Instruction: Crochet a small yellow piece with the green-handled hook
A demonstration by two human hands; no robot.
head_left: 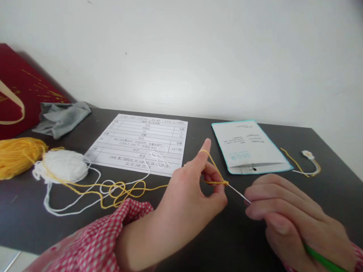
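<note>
My left hand (195, 181) pinches yellow yarn (217, 166) between thumb and finger, its index finger raised with the strand looped over it. My right hand (295, 215) is closed around a crochet hook (323, 258) with a green handle. The hook's thin metal shaft points left, and its tip meets a small yellow knot at my left fingertips. From my left hand the strand trails left across the table to the yellow yarn skein (21, 156). Beside that skein lies a white yarn ball (65, 166), with loose white and yellow strands tangled in front of it.
A printed pattern sheet (138, 141) lies behind my left hand. Right of it is a white packet with blue edging (246, 141). A small crocheted flower (307, 154) lies at the far right. A grey cloth (64, 117) and a red bag (17, 90) stand at the back left.
</note>
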